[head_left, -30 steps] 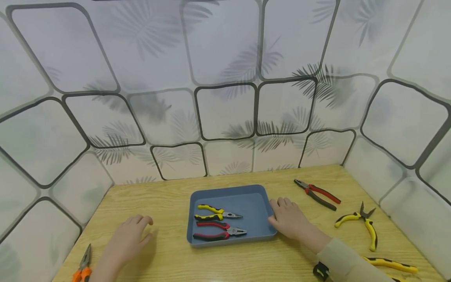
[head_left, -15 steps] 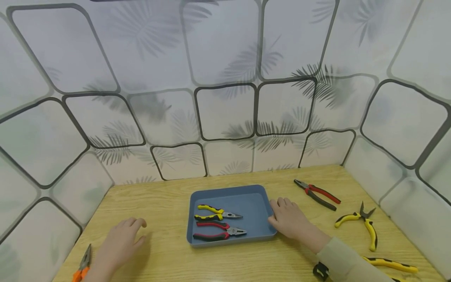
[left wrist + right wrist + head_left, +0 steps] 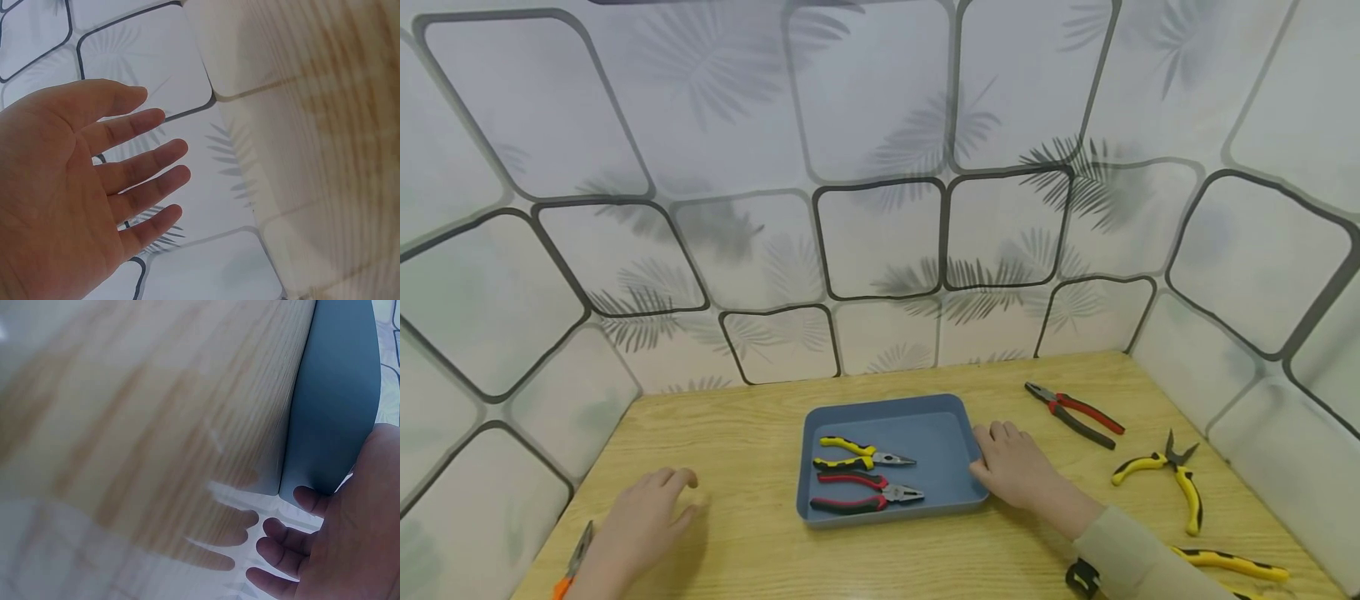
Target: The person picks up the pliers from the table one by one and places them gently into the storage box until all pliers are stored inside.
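Observation:
A blue-grey tray (image 3: 951, 500) sits mid-table, holding yellow-and-black long-nose pliers (image 3: 857, 458) and red-and-black combination pliers (image 3: 868, 496). My right hand (image 3: 1015, 467) pinches the tray's right side, its thumb over the rim. In the right wrist view, one fingertip (image 3: 310, 500) touches the outer wall; the other fingers bend loosely below, and the thumb is hidden. With fingers spread and nothing in it, my left hand (image 3: 640, 521) hovers over the table at the left. Beside its wrist lie orange-handled long-nose pliers (image 3: 578, 550), partly covered by the arm.
Right of the tray lie red-and-black pliers (image 3: 1075, 414) and, nearer, yellow-handled pliers (image 3: 1187, 492) with spread jaws. Another yellow-and-black handle (image 3: 1232, 562) shows beside the right sleeve. Patterned walls (image 3: 880, 233) enclose the wooden table (image 3: 737, 425) at the back and sides.
My left hand has drifted left and slightly toward me, covering more of the orange-handled pliers. The right hand and the tray stay in place.

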Demonstrator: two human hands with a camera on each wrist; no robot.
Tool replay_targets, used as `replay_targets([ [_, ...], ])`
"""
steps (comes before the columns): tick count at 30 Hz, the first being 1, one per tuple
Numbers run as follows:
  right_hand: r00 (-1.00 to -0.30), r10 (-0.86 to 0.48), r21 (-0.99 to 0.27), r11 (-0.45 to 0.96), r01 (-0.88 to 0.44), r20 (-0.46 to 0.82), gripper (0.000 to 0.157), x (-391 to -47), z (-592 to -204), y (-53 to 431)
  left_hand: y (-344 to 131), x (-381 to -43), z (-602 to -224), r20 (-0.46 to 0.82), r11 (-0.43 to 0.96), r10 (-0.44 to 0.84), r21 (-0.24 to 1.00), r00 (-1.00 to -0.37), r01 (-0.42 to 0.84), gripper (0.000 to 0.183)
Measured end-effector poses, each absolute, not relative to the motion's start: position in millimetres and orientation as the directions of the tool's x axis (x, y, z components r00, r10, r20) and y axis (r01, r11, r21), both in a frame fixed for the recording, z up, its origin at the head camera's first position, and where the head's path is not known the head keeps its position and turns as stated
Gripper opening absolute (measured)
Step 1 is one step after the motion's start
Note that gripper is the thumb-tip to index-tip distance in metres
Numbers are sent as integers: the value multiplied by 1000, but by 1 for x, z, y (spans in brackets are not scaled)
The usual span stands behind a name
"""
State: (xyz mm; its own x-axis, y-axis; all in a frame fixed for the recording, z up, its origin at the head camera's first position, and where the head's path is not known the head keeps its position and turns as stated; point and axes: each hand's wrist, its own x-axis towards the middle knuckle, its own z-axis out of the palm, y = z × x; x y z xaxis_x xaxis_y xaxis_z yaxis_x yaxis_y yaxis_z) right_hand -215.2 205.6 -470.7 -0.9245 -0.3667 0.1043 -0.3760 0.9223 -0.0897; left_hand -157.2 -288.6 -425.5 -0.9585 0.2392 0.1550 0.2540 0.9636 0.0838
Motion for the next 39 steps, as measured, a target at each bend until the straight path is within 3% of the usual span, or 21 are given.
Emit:
replay_targets([
  [14,-930,-356,-105,925,-365,96,11,-215,-469,204,-303,-149,-425,208,968,221,76,-953,241,23],
  [24,-897,-381,-77,910,-406,223,10,-212,-470,205,-314,-146,-425,177,971,207,84,-962,224,25],
  [39,-903,-387,-72,911,-406,186,9,-212,-469,204,-337,-138,-428,148,987,150,39,-977,158,27],
])
